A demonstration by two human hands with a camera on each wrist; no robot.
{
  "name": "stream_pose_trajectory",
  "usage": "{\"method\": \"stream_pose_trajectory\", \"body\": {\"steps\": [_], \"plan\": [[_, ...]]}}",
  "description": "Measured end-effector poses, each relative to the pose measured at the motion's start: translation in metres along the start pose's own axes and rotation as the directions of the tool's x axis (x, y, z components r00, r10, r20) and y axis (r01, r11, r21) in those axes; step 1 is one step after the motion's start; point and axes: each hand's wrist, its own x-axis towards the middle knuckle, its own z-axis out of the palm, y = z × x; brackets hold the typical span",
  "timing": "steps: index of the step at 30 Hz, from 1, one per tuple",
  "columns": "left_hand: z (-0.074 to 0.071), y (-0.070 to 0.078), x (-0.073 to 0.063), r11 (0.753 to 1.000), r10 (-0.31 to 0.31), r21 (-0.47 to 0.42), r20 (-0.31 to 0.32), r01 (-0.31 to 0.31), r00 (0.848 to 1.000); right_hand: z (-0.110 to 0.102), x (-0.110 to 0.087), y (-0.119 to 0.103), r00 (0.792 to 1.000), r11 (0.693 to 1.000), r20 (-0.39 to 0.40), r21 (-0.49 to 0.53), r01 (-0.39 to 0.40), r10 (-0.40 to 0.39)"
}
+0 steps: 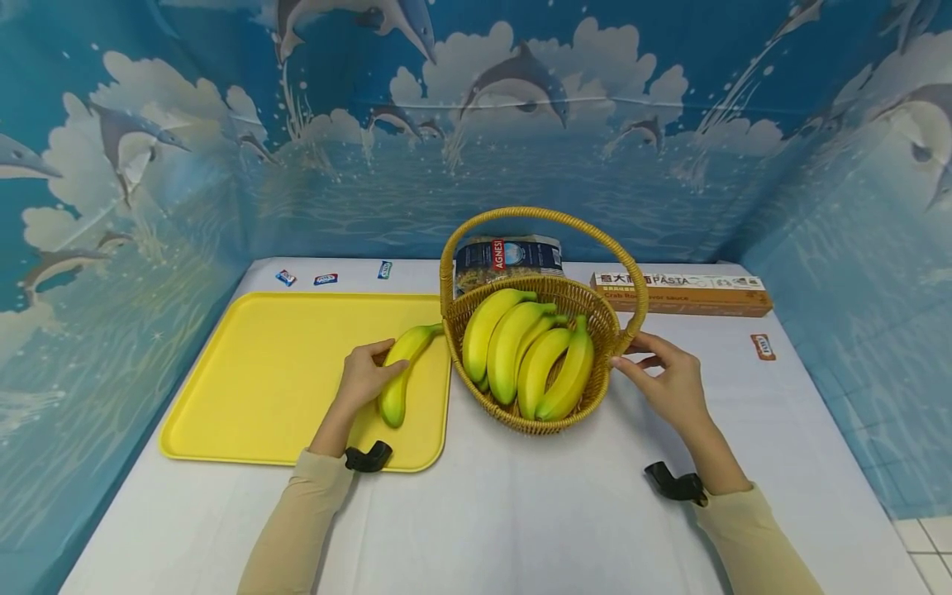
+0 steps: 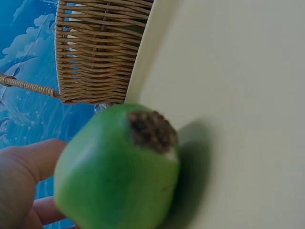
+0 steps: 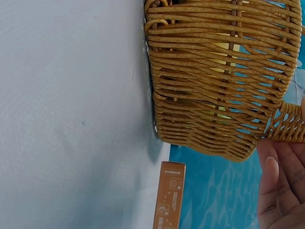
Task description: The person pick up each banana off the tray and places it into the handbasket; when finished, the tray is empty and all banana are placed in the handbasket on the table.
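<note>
My left hand (image 1: 366, 376) grips a yellow-green banana (image 1: 402, 387) over the right side of a yellow tray (image 1: 297, 372). The banana's stem points at the wicker basket, right by its rim; its dark blunt tip (image 2: 151, 131) fills the middle of the left wrist view. Several bananas (image 1: 509, 351) lie side by side inside the basket (image 1: 539, 426), which has a tall arched handle (image 1: 535, 212). At the basket's right side, my right hand (image 1: 669, 380) pinches the rim where the handle joins it, as the right wrist view also shows with fingertips (image 3: 271, 169) at the woven handle base.
Behind the basket stands an AGNESI pasta bag (image 1: 513, 258). A long brown and white pasta box (image 1: 684, 296) lies back right, near a small brown wrapped packet (image 1: 763, 347). Small blue packets (image 1: 326, 279) lie behind the tray. A dolphin-print curtain (image 1: 476, 165) surrounds the white table.
</note>
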Motion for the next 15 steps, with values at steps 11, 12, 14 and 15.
{"method": "stream_pose_trajectory", "body": {"steps": [11,12,14,15], "plan": [[-0.018,0.010,-0.005,0.999,-0.040,-0.012,-0.104,0.039,0.994,0.001,0.000,0.003,1.000,1.000,-0.011,-0.015,0.019,-0.019],[-0.022,0.013,-0.006,0.999,-0.042,-0.025,-0.121,0.040,0.992,0.001,0.000,0.003,1.000,1.000,-0.010,-0.015,0.019,-0.019],[-0.032,0.021,-0.010,0.998,-0.039,-0.058,-0.157,0.030,0.987,0.001,0.000,0.002,1.000,1.000,-0.008,-0.015,0.018,-0.018],[-0.037,0.026,-0.013,0.997,-0.030,-0.071,-0.177,0.018,0.984,0.001,0.000,0.002,1.000,1.000,-0.008,-0.015,0.018,-0.018]]}}
